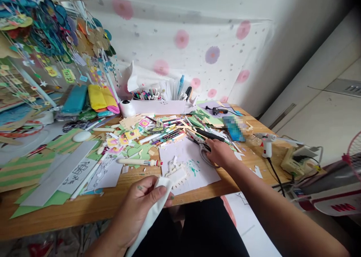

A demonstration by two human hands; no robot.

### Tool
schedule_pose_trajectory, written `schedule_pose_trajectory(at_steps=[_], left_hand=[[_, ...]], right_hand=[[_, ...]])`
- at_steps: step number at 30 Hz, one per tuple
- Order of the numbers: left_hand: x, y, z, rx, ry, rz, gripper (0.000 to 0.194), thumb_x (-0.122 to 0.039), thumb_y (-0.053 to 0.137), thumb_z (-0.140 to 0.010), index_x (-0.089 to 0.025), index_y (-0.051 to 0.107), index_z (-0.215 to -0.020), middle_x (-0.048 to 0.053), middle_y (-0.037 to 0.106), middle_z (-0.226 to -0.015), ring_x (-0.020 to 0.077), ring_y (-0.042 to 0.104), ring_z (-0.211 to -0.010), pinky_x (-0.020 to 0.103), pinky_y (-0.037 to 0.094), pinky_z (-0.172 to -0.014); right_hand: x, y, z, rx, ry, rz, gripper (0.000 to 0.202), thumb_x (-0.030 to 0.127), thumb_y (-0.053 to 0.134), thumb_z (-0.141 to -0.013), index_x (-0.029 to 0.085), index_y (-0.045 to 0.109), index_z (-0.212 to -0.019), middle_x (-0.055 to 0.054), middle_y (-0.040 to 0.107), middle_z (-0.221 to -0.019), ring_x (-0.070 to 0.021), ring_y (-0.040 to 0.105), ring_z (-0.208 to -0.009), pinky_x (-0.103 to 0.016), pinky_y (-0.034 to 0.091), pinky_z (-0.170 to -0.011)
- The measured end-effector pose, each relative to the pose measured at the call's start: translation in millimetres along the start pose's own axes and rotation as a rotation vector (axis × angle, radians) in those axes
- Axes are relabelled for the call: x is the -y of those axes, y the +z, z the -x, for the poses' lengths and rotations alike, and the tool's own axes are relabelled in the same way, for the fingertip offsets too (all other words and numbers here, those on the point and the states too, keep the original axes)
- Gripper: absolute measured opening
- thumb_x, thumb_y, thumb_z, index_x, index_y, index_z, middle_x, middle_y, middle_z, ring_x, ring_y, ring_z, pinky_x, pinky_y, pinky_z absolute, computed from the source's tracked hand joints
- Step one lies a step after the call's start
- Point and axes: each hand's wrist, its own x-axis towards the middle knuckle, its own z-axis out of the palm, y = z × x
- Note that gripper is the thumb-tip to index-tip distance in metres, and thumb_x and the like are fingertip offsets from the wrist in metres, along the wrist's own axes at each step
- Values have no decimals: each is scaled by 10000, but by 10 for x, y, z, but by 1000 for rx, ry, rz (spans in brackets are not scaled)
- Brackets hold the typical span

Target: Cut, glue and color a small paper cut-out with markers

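My left hand (148,196) pinches the top of a long white strip (150,215), cloth or soft paper, that hangs down past the table's front edge. Across the table, my right hand (220,151) has its fingers closed on the grey handles of scissors (205,157); part of the handles is hidden under the hand. Between both hands lies a white sheet (180,151) with green marker specks. On this sheet rests a small cream-white scalloped craft piece (177,174). A thick multi-colour pen (141,162) lies to the left of it.
Pens and paper scraps (166,131) are heaped mid-table. A white glue gun (266,144) with a cord stands at right, near a pixelated phone-like object (234,128). Striped green paper (28,166) covers the left side. Hanging paper crafts (50,27) fill the upper left.
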Motion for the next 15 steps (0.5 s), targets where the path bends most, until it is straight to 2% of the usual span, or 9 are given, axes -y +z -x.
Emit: schedule_pose_trajectory(at_steps=[4,6,7,8,9,10,11,14,15], left_hand=[[-55,-38,18,15,18,-29,319,-448,836,-654,-171,733,-774,15,731,-724,149,676,-661,226,537,-652],[-73,-57,32,14,23,-27,318,-450,836,-654,-178,742,-787,16,733,-726,139,668,-650,208,520,-629],[-78,-63,36,11,28,-23,316,-451,833,-657,-180,743,-792,17,734,-730,138,665,-656,204,514,-626],[-78,-66,38,12,40,-29,310,-450,827,-665,-179,741,-788,20,733,-732,139,663,-665,203,509,-630],[-74,-67,37,19,59,-47,301,-446,819,-679,-174,738,-781,23,730,-730,141,662,-678,201,502,-636],[-66,-64,33,29,84,-74,293,-441,808,-695,-168,733,-774,27,725,-723,143,661,-686,198,493,-636],[-54,-57,28,43,106,-105,289,-437,796,-711,-162,727,-766,30,720,-714,144,659,-689,194,480,-629],[-9,-17,10,95,110,-149,277,-426,782,-729,-160,714,-769,27,708,-716,160,669,-701,203,471,-617],[5,3,7,105,98,-142,269,-419,783,-728,-164,713,-775,21,703,-726,166,671,-709,215,483,-633]], right_hand=[[-107,-156,122,-63,45,-47,347,252,681,-702,160,700,-1036,-102,704,-847,-258,653,-766,-313,461,-684],[-196,-244,338,-136,77,-106,463,270,642,-743,155,625,-1192,-92,681,-886,-240,648,-767,-320,483,-695],[-228,-273,482,-190,80,-169,519,305,605,-784,150,553,-1277,-88,655,-912,-217,640,-749,-311,498,-685],[-244,-287,645,-248,39,-397,557,323,593,-808,150,497,-1329,-86,627,-938,-198,633,-716,-299,514,-655],[-241,-287,818,-233,-20,-614,588,355,592,-830,189,444,-1375,-73,609,-967,-181,633,-692,-286,525,-622],[-217,-273,995,-160,-70,-763,602,377,610,-839,235,425,-1394,-60,604,-984,-171,634,-675,-274,531,-593],[-173,-249,1166,-87,-99,-834,572,384,636,-843,267,456,-1373,-52,616,-979,-164,638,-664,-256,530,-570],[20,-157,1586,72,-151,-798,550,415,748,-773,255,582,-1272,-82,678,-987,-231,682,-794,-292,571,-663],[79,-134,1682,73,-172,-772,579,445,772,-740,248,603,-1258,-104,690,-1033,-276,687,-887,-329,582,-722]])
